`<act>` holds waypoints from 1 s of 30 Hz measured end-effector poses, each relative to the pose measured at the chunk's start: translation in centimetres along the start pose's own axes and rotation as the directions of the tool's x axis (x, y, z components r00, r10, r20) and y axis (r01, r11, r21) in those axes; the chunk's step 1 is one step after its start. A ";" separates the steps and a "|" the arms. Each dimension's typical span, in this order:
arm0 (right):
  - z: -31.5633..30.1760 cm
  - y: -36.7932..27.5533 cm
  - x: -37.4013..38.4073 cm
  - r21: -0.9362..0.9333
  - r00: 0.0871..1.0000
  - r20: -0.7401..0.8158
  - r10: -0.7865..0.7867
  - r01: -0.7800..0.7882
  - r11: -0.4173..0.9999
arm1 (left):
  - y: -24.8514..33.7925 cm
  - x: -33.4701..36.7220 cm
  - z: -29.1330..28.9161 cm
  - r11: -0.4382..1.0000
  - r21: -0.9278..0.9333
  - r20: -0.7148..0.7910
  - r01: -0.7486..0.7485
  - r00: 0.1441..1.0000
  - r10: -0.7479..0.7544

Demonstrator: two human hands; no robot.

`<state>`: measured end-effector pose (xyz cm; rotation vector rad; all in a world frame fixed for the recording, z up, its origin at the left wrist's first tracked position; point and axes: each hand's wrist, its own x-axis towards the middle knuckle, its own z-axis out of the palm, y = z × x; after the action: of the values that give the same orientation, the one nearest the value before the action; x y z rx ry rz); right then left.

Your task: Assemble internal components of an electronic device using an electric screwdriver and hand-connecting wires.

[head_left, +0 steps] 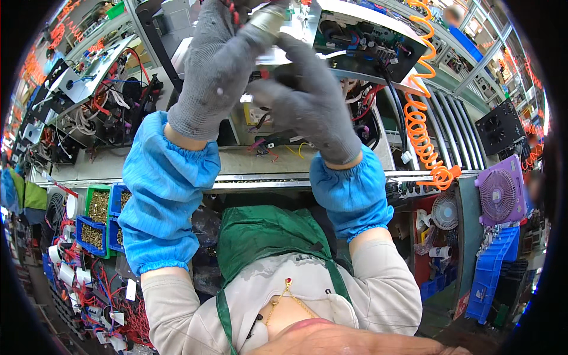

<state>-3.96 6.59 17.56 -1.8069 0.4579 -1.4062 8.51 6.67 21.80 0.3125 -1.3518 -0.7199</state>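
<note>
Both hands (216, 74) (310, 109) and the pale cylinder (269, 21) beside them are blurred.

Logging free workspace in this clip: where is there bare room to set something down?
A narrow pale bench strip lies bare between the front metal rail and the loose wires. The rollers between the orange coiled hose and black box look free. Crowded: around the left hand and right hand, and the tangled wiring at left.
</note>
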 end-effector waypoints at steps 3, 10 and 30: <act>-1.4 -2.1 -1.3 -0.044 0.936 -0.301 -0.181 0.176 0.983 | -1.6 0.7 -5.0 0.930 0.231 0.280 -0.285 0.935 0.217; -1.4 2.6 -3.0 -0.719 0.995 -0.034 -0.089 0.037 0.694 | -3.6 1.5 -5.1 0.532 0.608 0.562 -0.590 0.793 0.238; -0.4 14.6 -0.2 -0.108 0.787 -0.616 -0.040 -0.034 0.994 | -7.6 2.9 -4.5 -0.012 0.822 0.561 -0.570 0.805 0.192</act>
<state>-1.83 -2.57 6.38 -1.3830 0.8850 -2.0082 10.78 -1.73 18.50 0.8774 -1.9566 0.8921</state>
